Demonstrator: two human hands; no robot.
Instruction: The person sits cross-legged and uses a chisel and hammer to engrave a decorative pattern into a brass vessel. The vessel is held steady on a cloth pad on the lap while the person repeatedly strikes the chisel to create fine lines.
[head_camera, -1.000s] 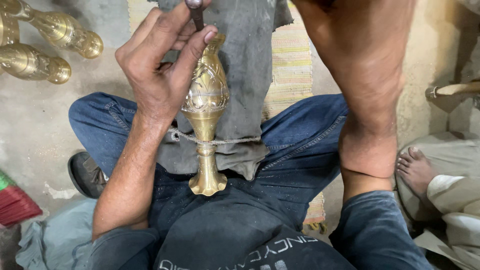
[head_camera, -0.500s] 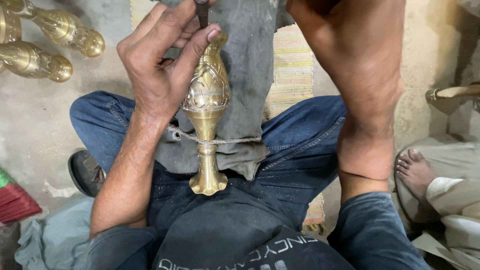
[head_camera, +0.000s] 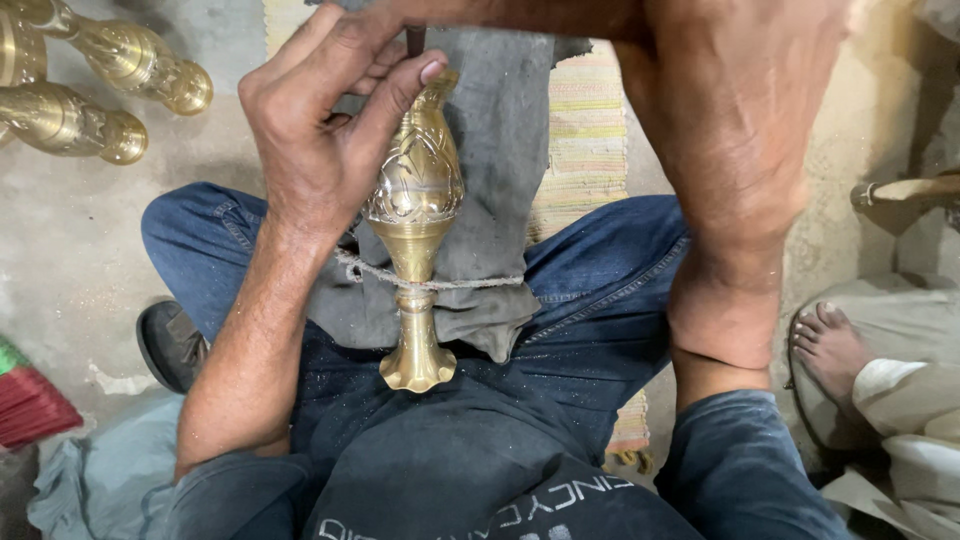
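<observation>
From the head camera, the left hand (head_camera: 320, 140) is curling its fingers tight around a thin dark tool (head_camera: 415, 40) and pressing its thumb on the top of a shiny brass vase (head_camera: 415, 200). The vase is lying on a grey cloth (head_camera: 500, 180) over the person's lap, with a string (head_camera: 470, 283) tied across its neck. The right hand is hiding above the picture, so its fingers cannot be told; only the right forearm (head_camera: 730, 180) is showing. More brass vases (head_camera: 120, 70) are lying on the floor.

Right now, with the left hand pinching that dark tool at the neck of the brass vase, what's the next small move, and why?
Probably a light tap or push on the dark tool. The left hand pinches it against the narrow top of the brass vase, which a cord ties down over a grey cloth. The right hand is raised close above; what it holds is out of view.
</observation>
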